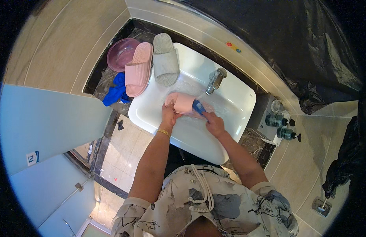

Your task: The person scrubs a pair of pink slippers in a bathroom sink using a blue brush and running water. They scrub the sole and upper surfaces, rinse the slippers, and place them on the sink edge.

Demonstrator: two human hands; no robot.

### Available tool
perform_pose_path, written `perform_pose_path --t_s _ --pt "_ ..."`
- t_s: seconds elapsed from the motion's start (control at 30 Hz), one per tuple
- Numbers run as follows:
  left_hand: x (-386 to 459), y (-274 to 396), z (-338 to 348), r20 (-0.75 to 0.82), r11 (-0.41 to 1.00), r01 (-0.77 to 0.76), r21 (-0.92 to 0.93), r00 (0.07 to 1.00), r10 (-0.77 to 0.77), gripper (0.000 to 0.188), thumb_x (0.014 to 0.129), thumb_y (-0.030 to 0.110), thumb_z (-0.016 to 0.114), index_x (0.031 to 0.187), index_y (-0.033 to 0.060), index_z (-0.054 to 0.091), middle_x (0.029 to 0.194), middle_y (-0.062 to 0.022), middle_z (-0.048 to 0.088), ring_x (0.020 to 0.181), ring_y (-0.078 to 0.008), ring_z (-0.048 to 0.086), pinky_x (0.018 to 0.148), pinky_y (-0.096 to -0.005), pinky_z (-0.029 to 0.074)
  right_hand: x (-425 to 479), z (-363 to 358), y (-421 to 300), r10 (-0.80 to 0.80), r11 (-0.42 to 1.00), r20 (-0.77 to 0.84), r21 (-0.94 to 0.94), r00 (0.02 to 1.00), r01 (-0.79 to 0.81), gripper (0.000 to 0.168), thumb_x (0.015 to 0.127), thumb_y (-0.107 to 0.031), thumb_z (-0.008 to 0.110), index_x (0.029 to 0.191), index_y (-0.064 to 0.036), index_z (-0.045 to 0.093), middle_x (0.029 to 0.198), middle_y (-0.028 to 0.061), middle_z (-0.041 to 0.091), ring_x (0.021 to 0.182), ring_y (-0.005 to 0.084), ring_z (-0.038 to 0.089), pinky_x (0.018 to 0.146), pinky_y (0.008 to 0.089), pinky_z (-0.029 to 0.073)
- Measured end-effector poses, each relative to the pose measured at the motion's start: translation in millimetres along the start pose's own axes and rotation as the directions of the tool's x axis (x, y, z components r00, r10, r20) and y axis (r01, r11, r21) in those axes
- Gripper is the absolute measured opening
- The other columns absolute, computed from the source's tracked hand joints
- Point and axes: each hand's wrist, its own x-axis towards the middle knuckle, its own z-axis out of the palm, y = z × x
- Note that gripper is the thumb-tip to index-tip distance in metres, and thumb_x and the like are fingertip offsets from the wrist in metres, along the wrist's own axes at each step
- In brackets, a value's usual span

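Note:
In the white sink (200,139) lies a wet pink slipper (184,102), toe and strap visible. My left hand (170,115) grips its near edge at the left end. With my right hand (214,123) I hold a blue brush (199,107) against the slipper, just right of the strap; its bristles are hidden. The chrome faucet (215,81) runs water onto that spot. A second pink slipper (138,71) and a grey slipper (166,63) rest side by side across the sink's upper left rim.
A pink plastic basin (119,56) and a crumpled blue cloth (116,90) sit on the dark marble counter at the left. Pump bottles (276,121) stand on a box at the right. Black plastic sheeting (289,38) hangs behind the sink, and a pale blue door panel (52,124) stands at the left.

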Motion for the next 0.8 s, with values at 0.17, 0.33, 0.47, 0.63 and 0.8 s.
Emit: perform_pose_path --t_s 0.17,0.33,0.47,0.63,0.8 --pt "6.9 -2.0 -7.9 0.020 0.995 -0.064 -0.070 0.998 0.066 0.036 0.093 0.022 0.046 0.125 0.0091 0.036 0.117 -0.0168 0.051 0.095 -0.0345 0.058 0.069 -0.0536 0.053 8.0 11.1 7.9 -0.100 0.993 -0.010 0.061 0.995 0.100 0.047 0.070 -0.003 0.053 0.113 -0.020 0.056 0.092 0.0098 0.056 0.081 0.0309 0.059 0.068 0.0417 0.050" --pt "0.7 -3.3 -4.0 -0.042 0.986 -0.125 -0.107 0.992 0.121 0.035 0.092 0.019 0.048 0.124 0.0096 0.035 0.117 -0.0157 0.051 0.098 -0.0352 0.056 0.072 -0.0558 0.052 -9.6 -21.5 46.9 0.169 0.980 0.074 -0.114 0.983 -0.161 0.048 0.070 -0.001 0.051 0.114 -0.021 0.056 0.094 0.0112 0.057 0.084 0.0312 0.059 0.071 0.0426 0.050" --pt "6.6 -1.4 -6.0 -0.021 1.000 -0.014 -0.021 1.000 0.014 0.036 0.092 0.020 0.048 0.125 0.0119 0.035 0.117 -0.0150 0.051 0.100 -0.0338 0.056 0.069 -0.0542 0.052 -19.4 2.7 26.4 0.061 0.993 -0.077 0.102 0.995 -0.053 0.050 0.066 0.003 0.052 0.111 -0.017 0.059 0.091 0.0102 0.060 0.079 0.0290 0.059 0.069 0.0380 0.049" --pt "7.8 3.7 -10.1 0.027 0.987 0.004 -0.158 1.000 0.000 0.036 0.093 0.021 0.046 0.126 0.0126 0.035 0.117 -0.0152 0.051 0.101 -0.0337 0.055 0.066 -0.0538 0.051 -7.3 10.0 -2.6 0.029 0.926 0.003 0.376 1.000 -0.028 0.052 0.067 0.006 0.049 0.112 -0.018 0.059 0.101 0.0101 0.060 0.087 0.0273 0.060 0.078 0.0365 0.048" --pt "2.8 -1.8 -10.9 0.096 0.998 -0.005 -0.062 0.995 0.011 0.038 0.094 0.020 0.043 0.129 0.0085 0.031 0.120 -0.0184 0.048 0.103 -0.0367 0.054 0.070 -0.0592 0.051 -8.7 -14.6 50.1 0.032 0.996 0.032 0.078 0.999 -0.035 0.047 0.068 0.004 0.052 0.106 -0.021 0.062 0.094 0.0085 0.060 0.088 0.0284 0.060 0.075 0.0377 0.050"
